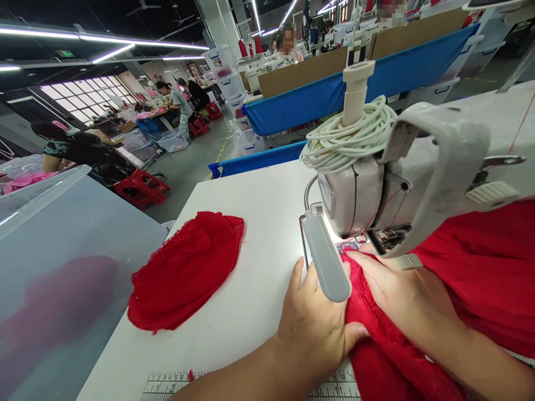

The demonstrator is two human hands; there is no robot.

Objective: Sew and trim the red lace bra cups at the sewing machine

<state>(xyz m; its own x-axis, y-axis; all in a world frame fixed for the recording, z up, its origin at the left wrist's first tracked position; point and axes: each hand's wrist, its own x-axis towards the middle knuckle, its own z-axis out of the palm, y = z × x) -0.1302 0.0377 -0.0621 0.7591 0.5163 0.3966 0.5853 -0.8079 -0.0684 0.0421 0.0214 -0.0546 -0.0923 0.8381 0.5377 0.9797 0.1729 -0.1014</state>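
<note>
Red lace-trimmed fabric [376, 334] runs from the needle area of a white sewing machine [443, 156] toward me. My right hand [413, 295] grips the fabric close to the needle, its fingertips partly hidden under the machine head. To the left, my left hand [315, 314] lies flat with fingers spread, its thumb resting on the fabric's edge. A grey clip-on lamp [328, 256] hangs over the left fingers and covers part of them. The exact stitching point is hidden by the machine and my hands.
A folded red lace piece [188, 273] lies on the white table [259, 195]. At left stands a translucent plastic bin [83, 223]. Coiled pale cord [351, 133] sits around the machine's post. More red fabric [493, 267] lies at right. Several people work beyond, near red stools [142, 186].
</note>
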